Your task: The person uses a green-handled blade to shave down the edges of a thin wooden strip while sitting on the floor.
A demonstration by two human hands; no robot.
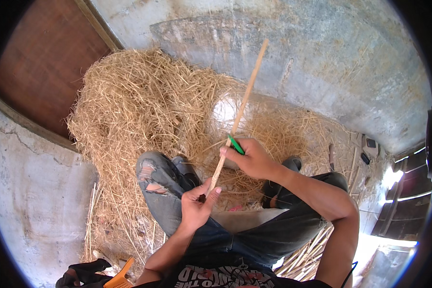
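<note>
**Inspector:** Hands first. What has each got hold of?

**Onlooker:** The left hand [195, 204] is closed round the lower end of a long, thin wooden stick [240, 111], thumb and fingers pinching it just above the person's lap. The right hand [252, 158] is curled shut on a small green-handled tool [235, 144], and the tool's tip sits against the stick a little above the left hand's grip.

**Inspector:** Position of the stick?

**Onlooker:** Tilted. It rises from the left hand up and away to the right, passing under the right hand's fingers and ending high against the grey concrete wall [321, 62]. Its upper part is free of any contact.

**Inspector:** Is a blade visible on the tool?

**Onlooker:** I cannot tell; only the green part shows, the rest is hidden by the fingers.

**Inspector:** Surroundings?

**Onlooker:** The person is seated, knees apart, in torn grey jeans [164, 192]. A large heap of dry straw [139, 105] spreads on the floor in front and to the left. A bundle of cut stalks [306, 254] lies beside the right thigh. A brown wooden panel [43, 62] stands at the upper left. An orange plastic object [120, 278] and a dark cloth [84, 272] lie by the left elbow at the lower edge.
</note>
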